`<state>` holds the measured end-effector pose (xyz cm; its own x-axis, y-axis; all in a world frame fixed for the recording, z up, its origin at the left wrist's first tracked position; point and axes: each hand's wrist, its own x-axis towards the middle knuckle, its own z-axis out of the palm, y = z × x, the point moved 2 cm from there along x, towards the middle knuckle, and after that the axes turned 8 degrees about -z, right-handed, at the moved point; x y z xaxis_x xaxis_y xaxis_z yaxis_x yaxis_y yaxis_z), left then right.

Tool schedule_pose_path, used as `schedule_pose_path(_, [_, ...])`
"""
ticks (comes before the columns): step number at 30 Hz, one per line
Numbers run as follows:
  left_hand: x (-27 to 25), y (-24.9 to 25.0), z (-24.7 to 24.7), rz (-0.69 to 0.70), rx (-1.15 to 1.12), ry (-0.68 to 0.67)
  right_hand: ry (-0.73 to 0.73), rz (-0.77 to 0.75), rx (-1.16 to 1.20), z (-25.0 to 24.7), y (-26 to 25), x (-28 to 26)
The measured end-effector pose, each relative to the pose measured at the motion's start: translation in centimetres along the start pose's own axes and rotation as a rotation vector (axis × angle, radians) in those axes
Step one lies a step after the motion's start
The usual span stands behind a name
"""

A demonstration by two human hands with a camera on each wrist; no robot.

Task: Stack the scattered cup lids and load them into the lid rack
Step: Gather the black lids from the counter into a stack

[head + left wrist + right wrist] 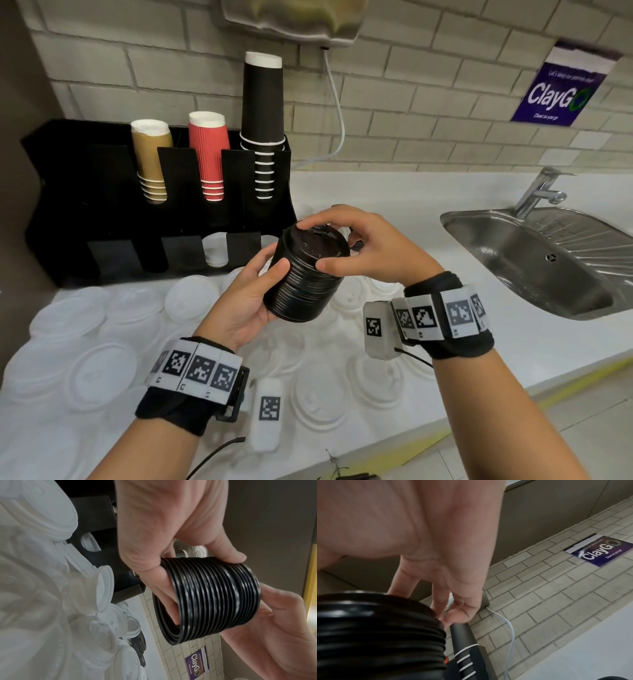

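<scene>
A tall stack of black cup lids [308, 274] [211, 599] [376, 635] is held above the counter in front of the black lid rack [102, 212]. My left hand [250, 294] [171, 547] grips the stack's side and bottom. My right hand [346, 243] [450, 595] holds the stack's top rim with thumb and fingertips. Several white lids [102, 373] [51, 601] lie scattered on the white counter [513, 342] below. A few white lids [215, 248] sit in one lower slot of the rack.
Gold, red [209, 154] and black cup [263, 113] stacks stand in the rack's upper slots. A steel sink [534, 260] with a tap [537, 192] lies to the right. A dispenser and its white cable [339, 113] hang on the tiled wall, beside a purple sign [565, 92].
</scene>
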<state>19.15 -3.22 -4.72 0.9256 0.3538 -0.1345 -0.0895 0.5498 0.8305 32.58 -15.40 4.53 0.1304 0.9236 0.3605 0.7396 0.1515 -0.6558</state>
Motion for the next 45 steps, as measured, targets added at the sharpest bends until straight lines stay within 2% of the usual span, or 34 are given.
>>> schedule_pose_path(12, [0.2, -0.2, 0.1, 0.024, -0.004, -0.025, -0.029, -0.013, -0.038, -0.5, -0.7, -1.1])
schedule_pose_path(14, [0.3, 0.0, 0.0, 0.038, -0.026, -0.018, 0.060, 0.088, -0.003, -2.3, -0.2, -1.8])
schedule_pose_path(16, [0.5, 0.4, -0.3, 0.055, -0.046, -0.016, 0.193, 0.284, 0.030, -5.0, 1.5, -2.8])
schedule_pose_path(17, [0.5, 0.6, -0.4, 0.066, -0.051, -0.016, 0.210, 0.404, -0.002, -6.5, 2.8, -3.5])
schedule_pose_path(18, [0.5, 0.8, -0.5, 0.076, -0.053, -0.014, 0.168, 0.524, -0.086, -7.9, 4.3, -4.1])
schedule_pose_path(21, [0.6, 1.1, -0.6, 0.095, -0.051, -0.019, -0.199, 0.847, -0.456, -10.5, 9.7, -6.4])
schedule_pose_path(23, [0.6, 1.2, -0.6, 0.103, -0.047, -0.024, -0.382, 1.001, -0.631, -10.6, 12.5, -8.0])
schedule_pose_path(27, [0.7, 1.0, -0.3, 0.106, -0.025, -0.012, -0.499, 1.141, -0.707, -9.9, 15.5, -10.2])
schedule_pose_path(34, [0.8, 0.6, 0.0, 0.118, 0.019, -0.027, -0.546, 1.123, -0.739, -8.6, 17.6, -11.2])
schedule_pose_path(38, [0.6, 0.3, 0.0, 0.108, 0.000, 0.015, -0.547, 1.066, -0.793, -9.0, 17.9, -10.5])
schedule_pose_path(42, [0.5, -0.2, 0.5, 0.101, -0.022, 0.049, -0.398, 0.934, -0.867, -9.4, 16.1, -7.7])
schedule_pose_path(45, [0.5, -0.4, 1.3, 0.096, -0.016, 0.046, -0.254, 0.759, -0.694, -9.4, 12.9, -4.1])
